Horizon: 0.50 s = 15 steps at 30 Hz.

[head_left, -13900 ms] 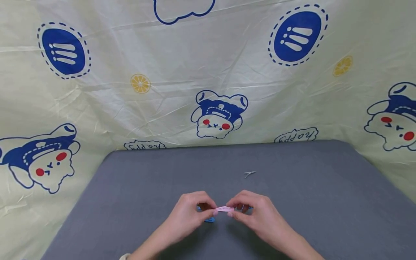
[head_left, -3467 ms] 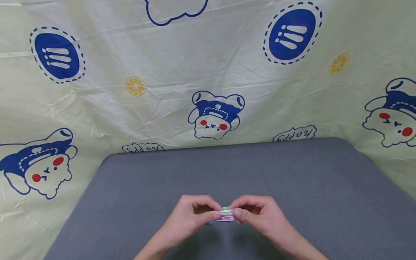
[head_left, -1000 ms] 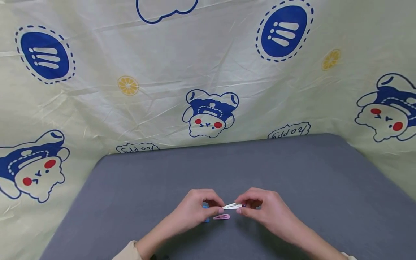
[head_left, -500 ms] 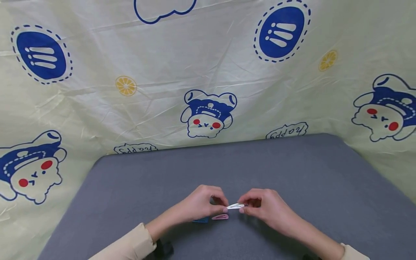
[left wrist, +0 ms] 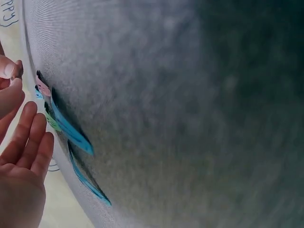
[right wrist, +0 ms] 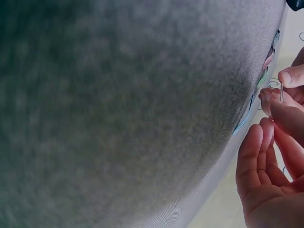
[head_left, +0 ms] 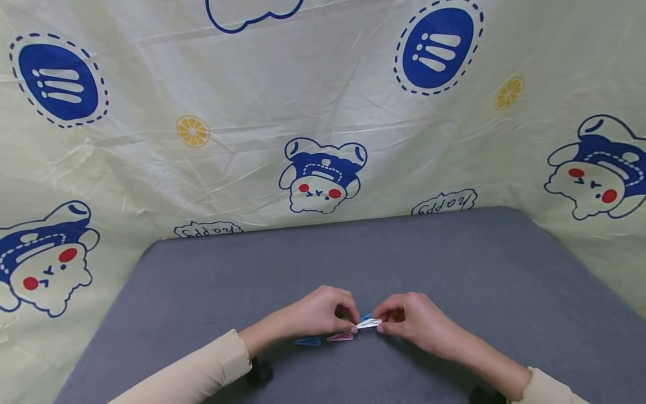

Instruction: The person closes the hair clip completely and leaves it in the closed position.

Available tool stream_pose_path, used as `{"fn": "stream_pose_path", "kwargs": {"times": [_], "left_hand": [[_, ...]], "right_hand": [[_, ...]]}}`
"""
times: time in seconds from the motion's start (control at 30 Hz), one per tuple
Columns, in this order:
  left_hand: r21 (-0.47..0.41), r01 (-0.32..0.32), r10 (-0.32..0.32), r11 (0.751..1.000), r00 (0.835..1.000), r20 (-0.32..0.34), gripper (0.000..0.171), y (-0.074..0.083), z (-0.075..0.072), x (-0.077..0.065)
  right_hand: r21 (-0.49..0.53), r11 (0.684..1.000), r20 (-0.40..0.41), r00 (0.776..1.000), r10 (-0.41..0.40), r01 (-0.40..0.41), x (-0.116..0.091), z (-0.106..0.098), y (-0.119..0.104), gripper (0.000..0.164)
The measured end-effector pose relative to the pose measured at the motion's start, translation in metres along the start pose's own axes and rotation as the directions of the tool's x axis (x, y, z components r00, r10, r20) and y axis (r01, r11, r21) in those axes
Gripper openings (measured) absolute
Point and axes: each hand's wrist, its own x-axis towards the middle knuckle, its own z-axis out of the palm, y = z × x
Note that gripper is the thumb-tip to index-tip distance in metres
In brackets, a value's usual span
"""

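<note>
A white snap hair clip (head_left: pixel 369 324) is held up between both hands in the head view. The left hand (head_left: pixel 328 310) pinches its left end between thumb and finger. At the other end, the right hand (head_left: pixel 416 322) pinches it in the same way. Only a thin edge of the clip shows in the right wrist view. Below the hands, a pink hair clip (head_left: pixel 340 337) and a blue hair clip (head_left: pixel 308 341) lie on the table. Another blue clip (head_left: pixel 366 317) shows just behind the white one. A green clip (left wrist: pixel 51 118) appears in the left wrist view.
The grey cloth-covered table (head_left: pixel 303 258) stretches to a printed curtain (head_left: pixel 242 84) at the back. Dark straps (head_left: pixel 259 371) sit at the wrists, below beige sleeves (head_left: pixel 202 365).
Earlier both hands held the pink clip, while a pale clip lay farther back. The pink clip now lies on the table and the hands hold the white one, having shifted slightly right.
</note>
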Motion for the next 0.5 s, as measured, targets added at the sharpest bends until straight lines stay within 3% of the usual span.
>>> {"fn": "stream_pose_path", "kwargs": {"times": [0.17, 0.5], "left_hand": [[0.032, 0.009, -0.010, 0.999, 0.999, 0.044, 0.005, -0.0009, -0.0009, 0.0040], [0.035, 0.032, -0.034, 0.999, 0.998, 0.058, 0.005, -0.0037, 0.0021, 0.0079]], "right_hand": [[0.003, 1.000, 0.036, 0.999, 0.022, -0.022, 0.0019, -0.0011, 0.0024, 0.010], [0.016, 0.999, 0.065, 0.997, 0.039, -0.040, 0.0023, -0.0008, 0.0079, 0.009]]}}
